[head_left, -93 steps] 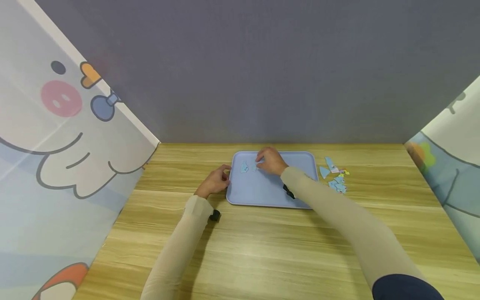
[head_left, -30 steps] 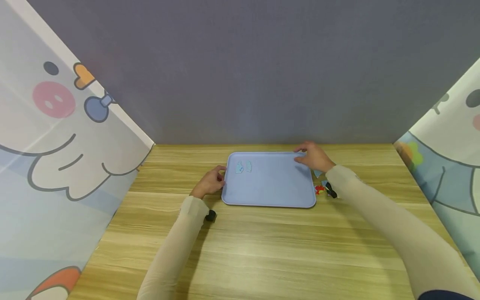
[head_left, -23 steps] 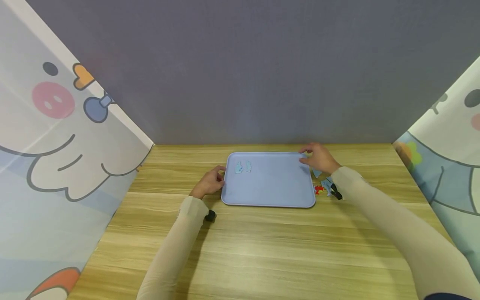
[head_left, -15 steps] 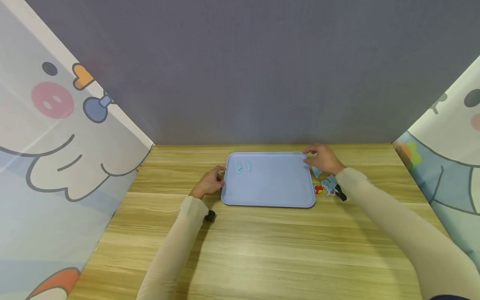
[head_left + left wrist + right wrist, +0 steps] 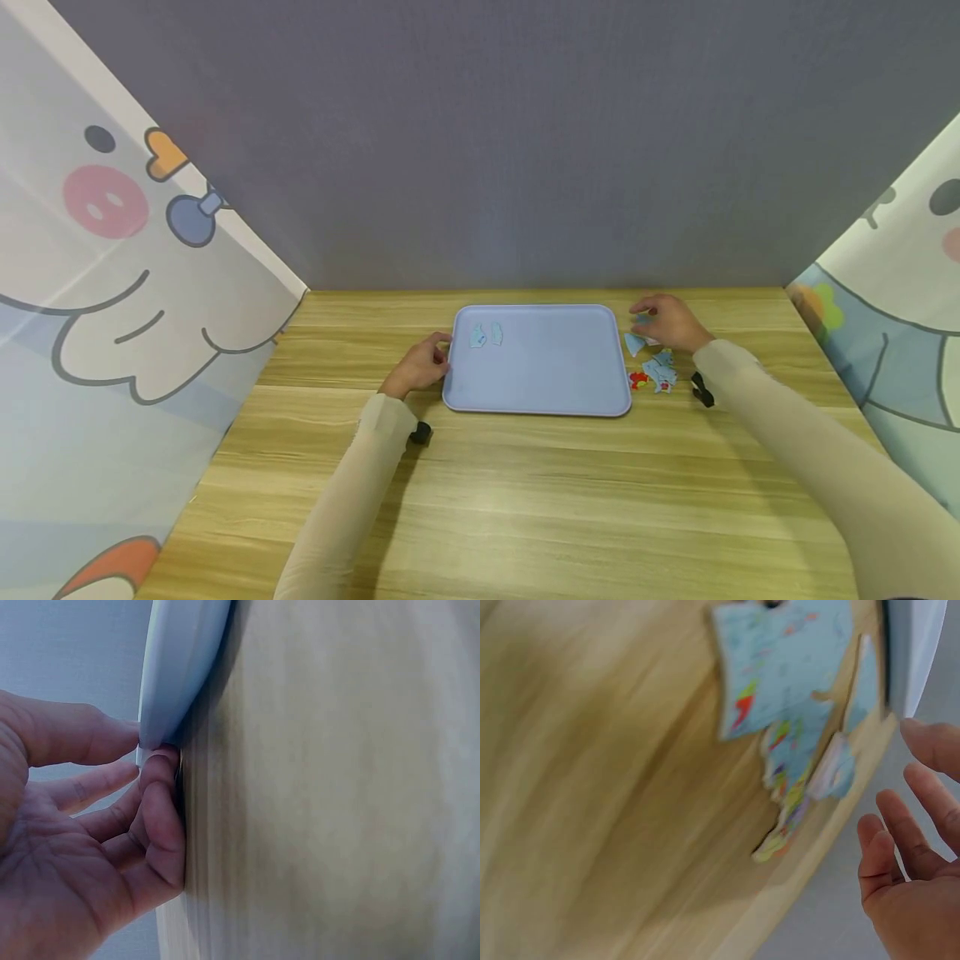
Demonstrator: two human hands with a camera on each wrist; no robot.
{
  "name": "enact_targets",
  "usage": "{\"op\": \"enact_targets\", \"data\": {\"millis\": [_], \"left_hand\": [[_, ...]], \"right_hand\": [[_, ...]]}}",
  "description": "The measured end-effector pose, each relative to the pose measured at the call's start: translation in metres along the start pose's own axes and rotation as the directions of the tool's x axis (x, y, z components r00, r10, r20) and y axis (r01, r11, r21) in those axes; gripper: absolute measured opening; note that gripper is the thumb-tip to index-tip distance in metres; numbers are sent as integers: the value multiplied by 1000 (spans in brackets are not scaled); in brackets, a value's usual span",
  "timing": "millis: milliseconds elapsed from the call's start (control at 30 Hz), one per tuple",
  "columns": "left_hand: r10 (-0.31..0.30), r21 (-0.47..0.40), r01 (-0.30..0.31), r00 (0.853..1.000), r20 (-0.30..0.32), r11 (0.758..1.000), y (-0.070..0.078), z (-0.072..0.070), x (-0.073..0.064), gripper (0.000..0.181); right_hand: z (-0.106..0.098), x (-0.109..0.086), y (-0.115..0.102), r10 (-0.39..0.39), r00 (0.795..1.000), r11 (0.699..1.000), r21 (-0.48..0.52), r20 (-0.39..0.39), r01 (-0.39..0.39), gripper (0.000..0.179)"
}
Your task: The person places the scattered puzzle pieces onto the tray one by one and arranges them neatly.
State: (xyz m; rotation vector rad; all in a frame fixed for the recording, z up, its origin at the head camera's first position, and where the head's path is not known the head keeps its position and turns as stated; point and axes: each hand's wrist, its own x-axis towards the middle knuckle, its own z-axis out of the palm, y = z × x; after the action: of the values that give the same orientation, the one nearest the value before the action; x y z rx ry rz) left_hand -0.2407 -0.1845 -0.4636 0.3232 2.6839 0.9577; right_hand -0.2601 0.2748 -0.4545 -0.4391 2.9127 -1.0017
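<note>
At the left rim of a pale blue tray [image 5: 540, 367], my left hand [image 5: 420, 365] pinches the edge; in the left wrist view the thumb [image 5: 82, 735] meets the rim, with curled fingers below. Two small light blue puzzle pieces [image 5: 487, 335] lie apart near the tray's upper left. Beyond its right side, my right hand [image 5: 670, 323] hovers with loosely bent, parted fingers and nothing visible between them. Beneath and beside it are several loose puzzle pieces [image 5: 660, 372], light blue with colourful prints, plus a red piece [image 5: 637, 380]. Some pieces [image 5: 787, 667] overlap in the right wrist view.
The wooden tabletop [image 5: 525, 492] extends in front of the tray and to both sides. A grey panel [image 5: 547, 150] rises along its back edge. Printed cartoon sheets [image 5: 150, 333] stand at the left and right.
My right hand has moved right, from over the tray's left part, past its upper right corner, to above the loose pieces. The left hand stays at the rim. The head view has shifted slightly.
</note>
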Motion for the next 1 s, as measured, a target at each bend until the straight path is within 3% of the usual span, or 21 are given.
{"op": "enact_targets", "data": {"millis": [233,500,1000], "left_hand": [[-5,5,5,1000,3,1000,1,0,0,52],[-12,-4,12,1000,18,1000,2,-1,-1,52],[10,-1,-10,1000,6,1000,-1,-1,1,52]], "right_hand": [[0,-6,11,44,999,999,-31,16,-44,35],[-3,-9,17,27,997,1000,-3,75,-27,43],[-9,-8,22,-84,980,995,-45,182,93,43]]}}
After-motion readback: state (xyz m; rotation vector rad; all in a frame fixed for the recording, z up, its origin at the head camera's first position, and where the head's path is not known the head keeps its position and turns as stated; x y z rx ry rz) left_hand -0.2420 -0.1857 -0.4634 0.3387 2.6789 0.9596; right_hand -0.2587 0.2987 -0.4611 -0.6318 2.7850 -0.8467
